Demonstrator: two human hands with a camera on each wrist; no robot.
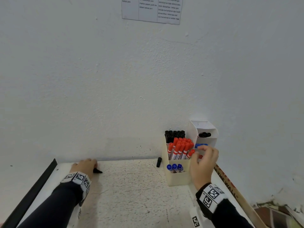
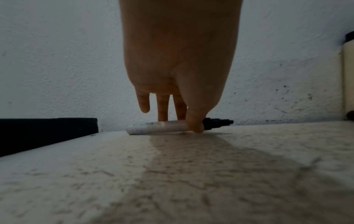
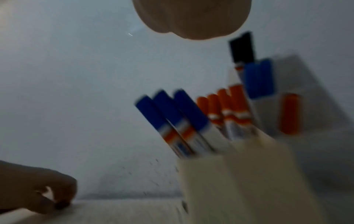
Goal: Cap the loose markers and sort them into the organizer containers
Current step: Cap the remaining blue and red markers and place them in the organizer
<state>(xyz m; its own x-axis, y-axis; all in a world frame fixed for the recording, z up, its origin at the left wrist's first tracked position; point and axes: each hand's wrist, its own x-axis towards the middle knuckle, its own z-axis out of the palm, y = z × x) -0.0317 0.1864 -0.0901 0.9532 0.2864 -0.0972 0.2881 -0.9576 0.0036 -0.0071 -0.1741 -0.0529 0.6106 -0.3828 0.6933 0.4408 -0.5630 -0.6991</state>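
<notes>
An uncapped black marker (image 2: 159, 128) lies on the table near the wall, its black tip (image 1: 98, 171) pointing right. My left hand (image 1: 94, 167) pinches its white barrel, thumb (image 2: 195, 125) in front and fingers behind. A loose black cap (image 1: 158, 162) lies beside the cream organizer (image 1: 178, 178), which holds black, red (image 1: 179, 148) and blue markers (image 1: 174, 167). My right hand (image 1: 198, 152) hovers by the organizer's right side next to a leaning red marker (image 1: 190, 153). Its fingers are loosely curled and I see nothing in them. The right wrist view is blurred.
A white cap box (image 1: 205, 125) with black, blue and red caps stands behind the organizer against the wall. A black strip (image 1: 32, 191) runs along the table's left edge. A wooden stick with red lettering (image 1: 230, 186) lies along the right edge.
</notes>
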